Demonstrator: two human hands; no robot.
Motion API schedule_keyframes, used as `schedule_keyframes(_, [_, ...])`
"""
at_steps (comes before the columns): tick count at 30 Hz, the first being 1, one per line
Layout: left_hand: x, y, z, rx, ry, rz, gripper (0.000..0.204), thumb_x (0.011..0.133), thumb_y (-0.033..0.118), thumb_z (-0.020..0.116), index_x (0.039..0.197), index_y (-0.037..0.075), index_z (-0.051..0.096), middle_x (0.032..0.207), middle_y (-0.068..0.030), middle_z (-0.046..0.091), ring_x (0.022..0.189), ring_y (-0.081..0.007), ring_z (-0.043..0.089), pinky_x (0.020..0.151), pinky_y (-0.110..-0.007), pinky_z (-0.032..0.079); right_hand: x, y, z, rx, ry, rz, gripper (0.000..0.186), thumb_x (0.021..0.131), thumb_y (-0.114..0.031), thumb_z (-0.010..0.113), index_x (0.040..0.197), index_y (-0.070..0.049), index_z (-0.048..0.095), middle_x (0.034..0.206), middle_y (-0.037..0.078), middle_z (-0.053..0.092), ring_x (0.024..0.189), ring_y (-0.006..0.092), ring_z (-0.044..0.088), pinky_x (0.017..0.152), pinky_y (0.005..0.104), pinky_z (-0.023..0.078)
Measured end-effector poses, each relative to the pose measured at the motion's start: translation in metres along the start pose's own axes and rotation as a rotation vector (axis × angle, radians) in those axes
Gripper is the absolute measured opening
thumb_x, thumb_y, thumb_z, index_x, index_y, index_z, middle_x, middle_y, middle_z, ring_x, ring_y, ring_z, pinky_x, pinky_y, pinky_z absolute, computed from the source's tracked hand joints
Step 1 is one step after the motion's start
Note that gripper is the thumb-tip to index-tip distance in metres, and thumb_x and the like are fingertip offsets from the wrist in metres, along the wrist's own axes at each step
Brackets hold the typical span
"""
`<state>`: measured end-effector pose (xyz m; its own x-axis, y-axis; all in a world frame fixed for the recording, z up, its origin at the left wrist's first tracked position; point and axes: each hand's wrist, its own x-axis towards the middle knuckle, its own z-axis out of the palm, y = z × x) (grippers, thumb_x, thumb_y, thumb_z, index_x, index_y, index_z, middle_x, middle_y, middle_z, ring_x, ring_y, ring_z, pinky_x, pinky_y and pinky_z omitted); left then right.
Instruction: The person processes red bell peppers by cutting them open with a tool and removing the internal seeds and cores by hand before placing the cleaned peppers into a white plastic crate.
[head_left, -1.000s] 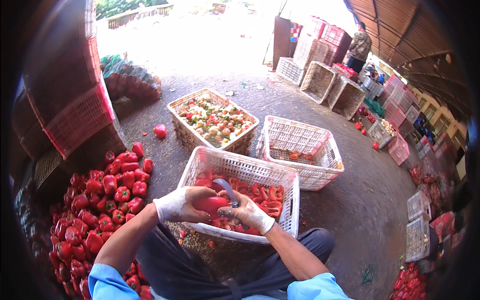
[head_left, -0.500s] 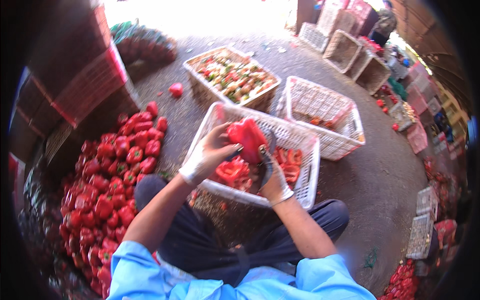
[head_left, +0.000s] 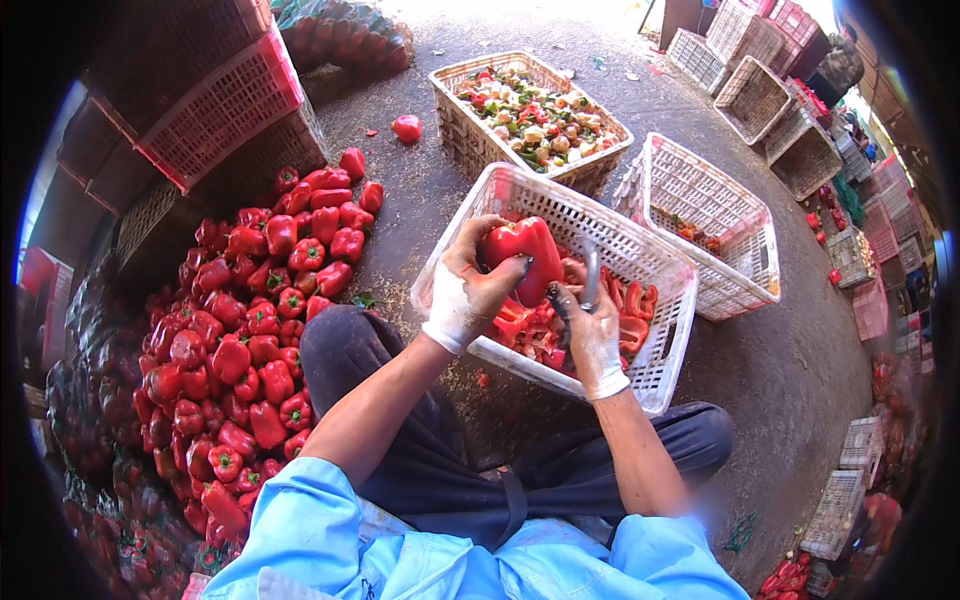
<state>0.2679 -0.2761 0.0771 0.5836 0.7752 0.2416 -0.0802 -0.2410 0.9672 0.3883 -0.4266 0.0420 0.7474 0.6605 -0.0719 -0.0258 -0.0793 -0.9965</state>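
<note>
My left hand [head_left: 470,285], in a stained white glove with bare fingertips, grips a whole-looking red bell pepper [head_left: 530,255] over the white crate in front of me. Close by on the right, my right hand [head_left: 594,340], gloved alike, is closed round a small knife [head_left: 591,272] whose grey blade points up and away. A gap shows between the knife and the pepper. Below both hands, cut red pepper pieces [head_left: 634,318] lie in the white plastic crate [head_left: 655,385]. Part of the pepper's near side is covered by my left thumb.
A large heap of red peppers [head_left: 235,355] lies to my left beside stacked crates [head_left: 235,105]. Beyond the near crate stand a crate of pepper cores and scraps [head_left: 470,130] and a white crate [head_left: 715,270] with few scraps. One pepper [head_left: 406,128] lies on the floor.
My right hand has drawn away from the pepper, and the knife now stands apart from it. My left hand still holds the pepper. The whole view has shifted, moving the scene right and down.
</note>
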Motion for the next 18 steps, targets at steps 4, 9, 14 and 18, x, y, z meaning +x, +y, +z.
schedule_keyframes(4, [-0.001, -0.003, -0.002, 0.195, 0.044, 0.058, 0.042, 0.084, 0.015, 0.077, 0.122, 0.001, 0.064, 0.103, -0.0135, 0.074, 0.098, -0.0142, 0.069, 0.089, -0.032, 0.056, -0.006, -0.014, 0.000, -0.287, 0.050, -0.194, 0.023, 0.100, -0.009, 0.067, 0.120, 0.001, 0.064, 0.092, 0.014, 0.069, 0.082, 0.0250, 0.067, 0.074, 0.0417, 0.053])
schedule_keyframes(9, [-0.002, -0.015, 0.008, 0.354, 0.047, 0.270, 0.046, 0.080, 0.013, 0.078, 0.122, 0.002, 0.063, 0.101, -0.0179, 0.070, 0.090, -0.0306, 0.072, 0.083, -0.040, 0.058, 0.005, -0.003, 0.006, -0.466, -0.022, -0.456, 0.047, 0.095, 0.000, 0.063, 0.141, 0.001, 0.056, 0.128, 0.027, 0.066, 0.115, 0.0443, 0.065, 0.099, 0.0481, 0.052])
schedule_keyframes(14, [-0.007, -0.010, 0.009, 0.469, -0.007, 0.382, 0.045, 0.082, 0.010, 0.077, 0.123, 0.002, 0.062, 0.105, -0.0209, 0.070, 0.098, -0.0378, 0.071, 0.087, -0.043, 0.057, 0.012, 0.004, 0.009, -0.534, -0.067, -0.507, 0.060, 0.097, 0.004, 0.053, 0.156, -0.003, 0.044, 0.132, 0.026, 0.067, 0.117, 0.0298, 0.068, 0.100, 0.0390, 0.052])
schedule_keyframes(18, [-0.003, -0.012, 0.009, 0.279, 0.025, 0.198, 0.038, 0.084, 0.008, 0.076, 0.119, 0.000, 0.063, 0.102, -0.0141, 0.071, 0.094, -0.0209, 0.070, 0.087, -0.035, 0.056, 0.008, 0.006, 0.019, -0.541, -0.121, -0.223, 0.062, 0.095, 0.006, 0.052, 0.156, -0.002, 0.043, 0.105, 0.029, 0.072, 0.091, 0.0334, 0.075, 0.081, 0.0438, 0.057])
